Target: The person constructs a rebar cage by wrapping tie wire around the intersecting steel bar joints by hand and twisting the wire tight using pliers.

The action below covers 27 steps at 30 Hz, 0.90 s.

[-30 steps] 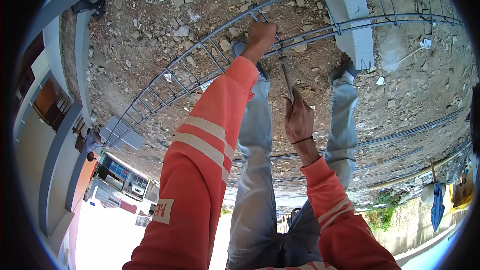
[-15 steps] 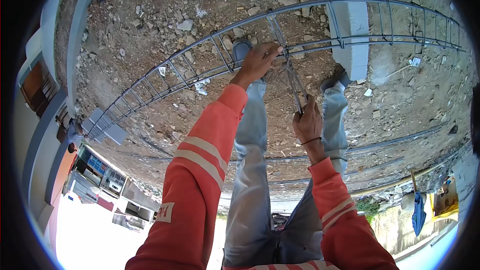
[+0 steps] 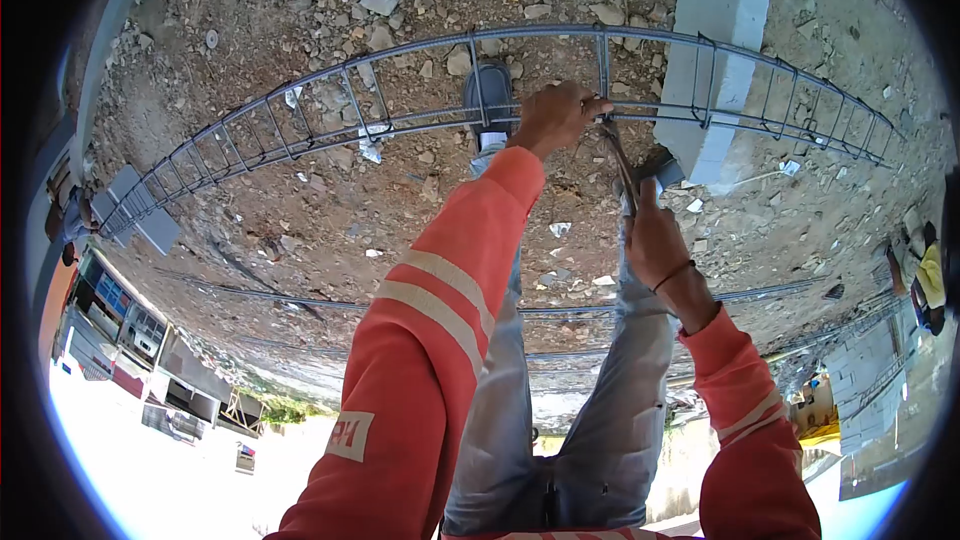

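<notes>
A long rebar cage (image 3: 400, 125), made of steel bars with stirrups, arches across the view over the ground. My left hand (image 3: 556, 120) is closed on its near bar beside a stirrup; the fingertips partly hide what they pinch. In my right hand (image 3: 660, 242) are long-handled pincers (image 3: 622, 162), gripped by the handles. Their jaws meet the same joint, right beside my left fingertips. Whether a tie wire sits in the jaws is too small to tell.
A grey concrete beam (image 3: 715, 70) lies under the cage on the right. My shoe (image 3: 487, 90) is beneath the bars. Loose bars (image 3: 570, 312) lie behind on rubble-strewn soil. One person (image 3: 75, 215) is at the cage's far left end, another (image 3: 928, 280) at far right.
The view has shifted along the cage. My hands have moved from one stirrup joint to a spot further right, the pincers still in my right hand and their handles now closer together.
</notes>
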{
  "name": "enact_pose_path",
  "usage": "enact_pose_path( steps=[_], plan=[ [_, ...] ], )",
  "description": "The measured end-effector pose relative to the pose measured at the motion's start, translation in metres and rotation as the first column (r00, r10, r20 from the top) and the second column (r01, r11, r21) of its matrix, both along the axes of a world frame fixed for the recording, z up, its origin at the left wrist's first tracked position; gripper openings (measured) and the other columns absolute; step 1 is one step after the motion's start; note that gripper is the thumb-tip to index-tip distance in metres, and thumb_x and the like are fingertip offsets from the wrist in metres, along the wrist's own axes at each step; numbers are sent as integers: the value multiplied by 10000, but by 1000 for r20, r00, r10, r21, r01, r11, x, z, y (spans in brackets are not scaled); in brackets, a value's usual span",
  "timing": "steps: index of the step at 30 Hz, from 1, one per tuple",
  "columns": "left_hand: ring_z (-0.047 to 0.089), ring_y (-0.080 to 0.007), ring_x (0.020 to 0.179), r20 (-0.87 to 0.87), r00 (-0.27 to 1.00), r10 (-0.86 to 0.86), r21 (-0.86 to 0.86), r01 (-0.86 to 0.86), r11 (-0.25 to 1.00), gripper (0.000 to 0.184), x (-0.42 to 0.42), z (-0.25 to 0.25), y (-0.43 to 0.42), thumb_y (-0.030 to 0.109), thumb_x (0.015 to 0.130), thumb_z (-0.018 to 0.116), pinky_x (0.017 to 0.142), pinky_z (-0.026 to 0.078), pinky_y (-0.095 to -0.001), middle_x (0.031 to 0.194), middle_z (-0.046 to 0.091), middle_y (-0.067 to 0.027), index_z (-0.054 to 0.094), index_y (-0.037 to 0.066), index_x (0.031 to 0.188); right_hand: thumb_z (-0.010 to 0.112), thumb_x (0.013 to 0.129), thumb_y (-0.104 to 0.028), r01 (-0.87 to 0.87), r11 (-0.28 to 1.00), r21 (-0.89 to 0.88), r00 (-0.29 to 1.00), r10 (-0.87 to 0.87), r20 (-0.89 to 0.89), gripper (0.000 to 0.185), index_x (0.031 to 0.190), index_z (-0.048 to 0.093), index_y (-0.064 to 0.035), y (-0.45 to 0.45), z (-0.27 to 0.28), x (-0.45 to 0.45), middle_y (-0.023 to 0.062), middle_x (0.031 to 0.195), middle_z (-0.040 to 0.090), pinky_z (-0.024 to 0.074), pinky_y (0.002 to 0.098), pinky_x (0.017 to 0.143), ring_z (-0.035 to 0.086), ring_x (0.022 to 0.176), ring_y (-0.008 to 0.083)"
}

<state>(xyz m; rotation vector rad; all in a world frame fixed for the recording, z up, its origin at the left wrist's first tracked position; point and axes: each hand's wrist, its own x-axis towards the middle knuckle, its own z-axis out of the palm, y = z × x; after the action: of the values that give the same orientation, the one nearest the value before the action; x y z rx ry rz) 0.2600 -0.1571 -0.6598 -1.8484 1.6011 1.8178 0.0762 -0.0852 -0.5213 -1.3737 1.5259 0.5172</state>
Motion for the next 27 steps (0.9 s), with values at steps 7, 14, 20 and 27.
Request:
enact_pose_path(
  steps=[7, 14, 20, 27],
  plan=[
    [690, -417, 922, 32, 999, 5, -136, 0, 991, 488, -2, 11, 1, 589, 952, 513, 816, 532, -535, 912, 722, -185, 747, 168, 1028, 581, 845, 19, -246, 937, 247, 967, 218, 132, 506, 1254, 296, 103, -77, 18, -15, 336, 746, 627, 530, 572, 642, 641, 754, 525],
    [689, -402, 911, 56, 997, -50, -54, 54, 997, 493, -6, 1, 5, 614, 952, 492, 786, 539, -518, 920, 726, -166, 750, 213, 1078, 593, 853, 0, -219, 974, 60, 971, 212, 107, 527, 1274, 305, 132, -38, 0, -23, 350, 763, 628, 535, 560, 639, 646, 751, 520],
    [683, -363, 782, -3, 984, 180, -291, -173, 941, 385, -8, 15, 11, 463, 921, 646, 725, 521, -497, 809, 694, -161, 699, 84, 881, 614, 850, -9, -71, 970, 231, 990, 41, 133, 380, 1128, 369, 76, -60, 8, -24, 287, 701, 627, 529, 494, 539, 660, 671, 468],
    [610, -332, 628, -109, 811, 575, -506, -543, 670, 383, -24, 41, 52, 338, 850, 753, 613, 474, -451, 643, 561, -139, 588, 4, 759, 709, 869, -147, 655, 709, 261, 701, -699, 139, 294, 989, 499, 20, 50, -34, -4, 83, 616, 580, 454, 363, 431, 578, 479, 192]
  ],
)
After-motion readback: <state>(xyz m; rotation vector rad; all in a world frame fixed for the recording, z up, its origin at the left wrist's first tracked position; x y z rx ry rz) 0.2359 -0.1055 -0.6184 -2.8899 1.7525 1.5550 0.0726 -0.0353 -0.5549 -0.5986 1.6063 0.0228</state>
